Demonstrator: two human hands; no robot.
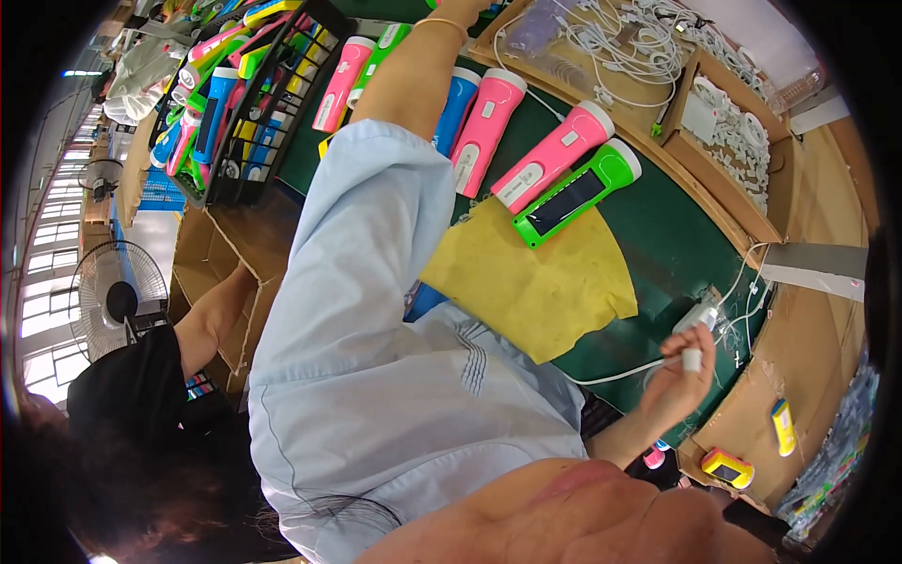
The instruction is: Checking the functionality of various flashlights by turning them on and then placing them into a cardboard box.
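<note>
My left arm, in a light blue sleeve, reaches to the top edge. My left hand is cut off there, beside a green item, and its fingers are mostly out of view. Low at the right, my right hand is curled closed, with a white band or small white piece at one finger. Its fingertips meet a white block with cables; what they grip is unclear. Between the arms lie pink flashlights, a green flashlight with a dark panel, and a blue flashlight.
A yellow cloth lies on the green tabletop. Cardboard trays hold white cables and small white parts. A black crate of flashlights stands left, near a cardboard box, another person's arm and a fan.
</note>
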